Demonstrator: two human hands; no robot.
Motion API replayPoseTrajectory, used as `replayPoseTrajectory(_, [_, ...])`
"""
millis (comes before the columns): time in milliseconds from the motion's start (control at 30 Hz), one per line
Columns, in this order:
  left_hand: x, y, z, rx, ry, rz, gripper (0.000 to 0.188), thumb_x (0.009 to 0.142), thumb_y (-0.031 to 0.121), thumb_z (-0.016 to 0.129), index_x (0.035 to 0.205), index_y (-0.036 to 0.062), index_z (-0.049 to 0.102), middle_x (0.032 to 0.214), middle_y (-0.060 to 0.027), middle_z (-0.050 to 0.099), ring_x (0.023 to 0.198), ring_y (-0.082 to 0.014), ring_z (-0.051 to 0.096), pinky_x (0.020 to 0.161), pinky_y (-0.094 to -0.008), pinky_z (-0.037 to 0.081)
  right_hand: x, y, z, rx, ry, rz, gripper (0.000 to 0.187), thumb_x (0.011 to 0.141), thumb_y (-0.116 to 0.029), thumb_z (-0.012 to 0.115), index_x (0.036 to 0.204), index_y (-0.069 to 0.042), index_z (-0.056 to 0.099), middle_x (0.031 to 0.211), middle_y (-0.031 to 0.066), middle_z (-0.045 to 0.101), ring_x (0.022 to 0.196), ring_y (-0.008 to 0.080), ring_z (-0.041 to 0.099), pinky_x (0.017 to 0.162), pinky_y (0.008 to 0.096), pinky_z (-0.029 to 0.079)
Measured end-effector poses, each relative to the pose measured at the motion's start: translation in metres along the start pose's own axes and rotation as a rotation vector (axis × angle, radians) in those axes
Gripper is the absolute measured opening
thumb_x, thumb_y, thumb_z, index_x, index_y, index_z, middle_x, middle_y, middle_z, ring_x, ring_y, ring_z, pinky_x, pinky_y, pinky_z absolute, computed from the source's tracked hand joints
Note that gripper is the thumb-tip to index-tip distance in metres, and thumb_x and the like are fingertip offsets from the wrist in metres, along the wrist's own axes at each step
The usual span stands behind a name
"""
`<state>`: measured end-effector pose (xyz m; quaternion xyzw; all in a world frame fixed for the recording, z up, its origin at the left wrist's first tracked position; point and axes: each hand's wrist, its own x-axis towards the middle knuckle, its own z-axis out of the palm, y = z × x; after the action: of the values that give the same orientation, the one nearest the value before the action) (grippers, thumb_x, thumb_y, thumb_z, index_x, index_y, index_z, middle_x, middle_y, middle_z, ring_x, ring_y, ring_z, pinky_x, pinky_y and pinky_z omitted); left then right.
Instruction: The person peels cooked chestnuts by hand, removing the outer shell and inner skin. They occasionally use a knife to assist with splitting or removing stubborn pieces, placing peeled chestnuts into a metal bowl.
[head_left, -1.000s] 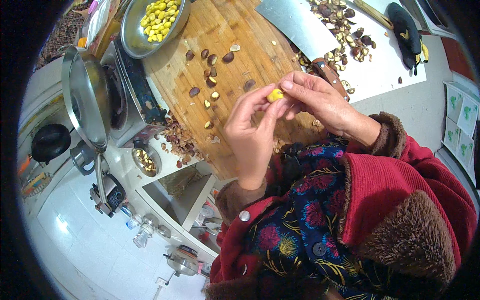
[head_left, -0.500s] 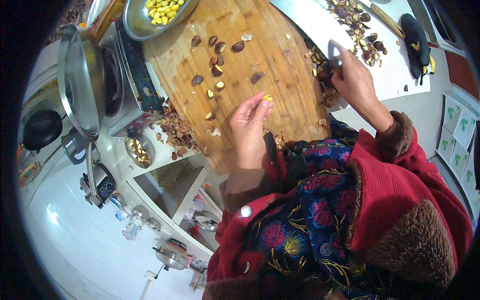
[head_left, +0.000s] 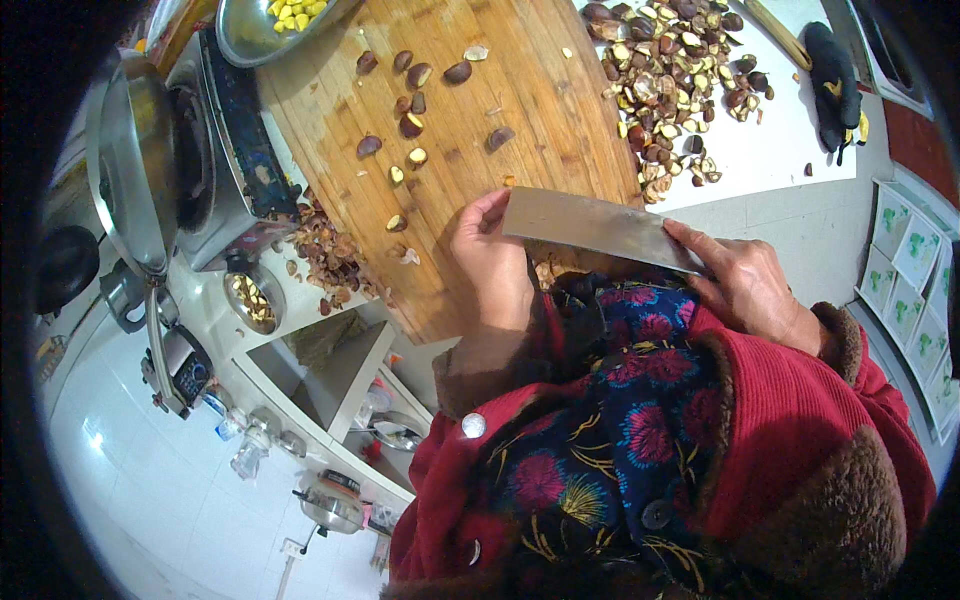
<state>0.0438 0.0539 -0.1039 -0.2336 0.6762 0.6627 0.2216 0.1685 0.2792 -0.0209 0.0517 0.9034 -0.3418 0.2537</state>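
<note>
My right hand (head_left: pixel 752 285) grips a cleaver (head_left: pixel 592 224) whose wide blade reaches left over the near edge of the wooden cutting board (head_left: pixel 540 110). Behind the blade's tip, the fingers of my left hand (head_left: pixel 492 262) are pinched together. A sliver of yellow-orange chestnut (head_left: pixel 509 181) shows just above the blade there, while the fingertips are mostly hidden. Several brown chestnuts (head_left: pixel 458 72) lie scattered on the board, some with pale cut faces.
A metal bowl (head_left: pixel 232 38) with peeled yellow chestnuts stands at the far left. A large pile of cut chestnuts (head_left: pixel 680 85) covers the white surface at right. Left of the board lie brown shells (head_left: pixel 335 262), a small dish (head_left: pixel 262 318) and a stove (head_left: pixel 225 170).
The cleaver has swung from over the chestnut pile to my left hand, uncovering the pile. My right hand has come nearer my body. The view has shifted slightly.
</note>
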Motion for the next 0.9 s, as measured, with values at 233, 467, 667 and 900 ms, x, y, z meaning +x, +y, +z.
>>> replayPoseTrajectory(233, [0.004,-0.009,-0.006,0.012,-0.024,0.014,0.02,0.083,-0.008,0.057,0.103,-0.0044,0.061,0.096,-0.01,0.065,0.085,-0.0156,0.062,0.074,-0.0261,0.051,-0.001,-0.005,-0.003,-0.014,-0.038,0.009,0.056,0.077,-0.015,0.065,0.13,-0.006,0.048,0.077,0.0182,0.064,0.065,0.035,0.062,0.062,0.0432,0.051])
replayPoseTrajectory(467, [0.004,-0.011,-0.005,-0.002,-0.018,0.02,0.018,0.081,-0.008,0.062,0.099,-0.0044,0.061,0.093,-0.0091,0.064,0.084,-0.0135,0.06,0.078,-0.0247,0.048,0.004,-0.009,-0.008,0.032,-0.103,0.065,0.05,0.079,-0.017,0.064,0.126,-0.005,0.051,0.077,0.0202,0.064,0.068,0.0364,0.063,0.062,0.0447,0.051])
replayPoseTrajectory(667, [0.004,-0.01,-0.005,0.015,0.012,-0.006,0.017,0.08,-0.008,0.063,0.097,-0.0029,0.063,0.09,-0.0066,0.064,0.081,-0.0114,0.06,0.075,-0.023,0.047,0.016,-0.019,-0.016,0.087,-0.131,0.1,0.04,0.084,-0.022,0.06,0.12,-0.005,0.056,0.075,0.0227,0.063,0.07,0.0391,0.063,0.063,0.0469,0.05])
replayPoseTrajectory(900, [-0.001,-0.005,0.003,-0.127,-0.037,0.02,0.014,0.084,-0.004,0.063,0.097,-0.0017,0.061,0.093,-0.0059,0.064,0.084,-0.0123,0.06,0.076,-0.0258,0.05,0.033,-0.019,0.008,0.051,-0.125,0.12,0.034,0.086,-0.02,0.058,0.117,-0.006,0.057,0.075,0.0228,0.062,0.07,0.0405,0.062,0.065,0.048,0.05])
